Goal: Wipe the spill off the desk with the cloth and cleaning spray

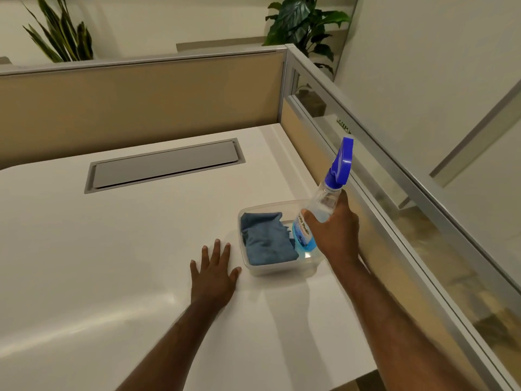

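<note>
While lying flat on white desk (112, 249), left hand (215, 273) resting palm down, fingers spread, grasping nothing, just at 9 o'clock of clear tub (255, 268). Right hand (334, 228) wrapping around body of spray bottle (324, 204), bottle tilting, blue trigger head pointing toward 1 o'clock, base sitting over tub's right half. Blue cloth (266, 238) lying crumpled inside tub, left half. No spill discernible on desk. Grey cable hatch (166, 165) lying at 11 o'clock, farther back. Tan partition (141, 103) standing beyond, plants (301, 24) showing behind it.
</note>
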